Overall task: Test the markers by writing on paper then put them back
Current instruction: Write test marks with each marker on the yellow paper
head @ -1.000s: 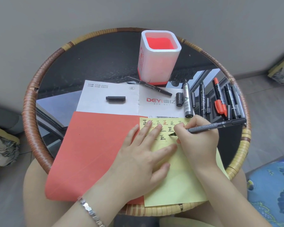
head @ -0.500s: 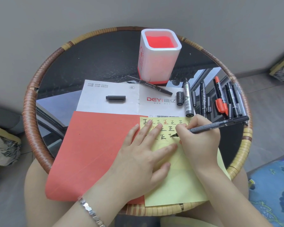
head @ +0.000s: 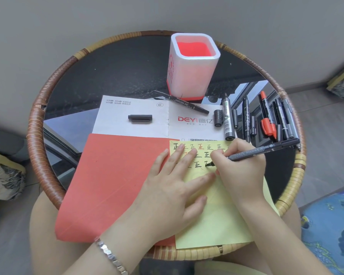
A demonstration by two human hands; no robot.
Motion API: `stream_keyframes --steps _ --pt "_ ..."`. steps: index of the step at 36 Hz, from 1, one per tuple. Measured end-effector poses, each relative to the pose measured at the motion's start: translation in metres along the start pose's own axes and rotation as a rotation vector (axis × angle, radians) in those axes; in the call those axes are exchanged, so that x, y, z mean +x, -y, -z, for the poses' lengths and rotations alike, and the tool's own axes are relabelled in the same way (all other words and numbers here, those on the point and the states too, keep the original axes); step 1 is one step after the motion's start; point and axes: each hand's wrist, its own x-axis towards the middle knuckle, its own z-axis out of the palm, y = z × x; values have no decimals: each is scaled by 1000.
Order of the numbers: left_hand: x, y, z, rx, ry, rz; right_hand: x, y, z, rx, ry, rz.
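At the near right of the round bench [head: 40, 135], my right hand [head: 241, 173] gripped a black marker [head: 250, 152], its tip touching the yellow paper [head: 216, 221] beside rows of written characters. My left hand [head: 173, 187] lay flat with fingers spread, pressing the paper down where it overlapped a red sheet [head: 111, 179]. Farther off, a loose black cap [head: 140, 118] lay on a white leaflet [head: 125, 126], the other markers [head: 246, 116] lay side by side to the right, and the pen holder [head: 189, 80] stood near the far edge.
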Motion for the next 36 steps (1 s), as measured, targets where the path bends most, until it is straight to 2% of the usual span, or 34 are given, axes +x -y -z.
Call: stream_keyframes --steps 13,19,23,28,32,36 --pt "0 0 0 -7 -2 2 -2 1 0 -33 5 20" --pt "0 0 1 7 9 7 -1 -2 4 13 -9 -42" --pt "0 0 1 12 16 4 0 2 6 127 -43 -95" --pt "0 -1 1 11 20 6 1 0 5 198 -89 -63" --pt "0 -1 2 18 15 3 2 3 4 258 -28 -33" --pt "-1 -1 1 19 2 2 5 4 10 251 117 -57"
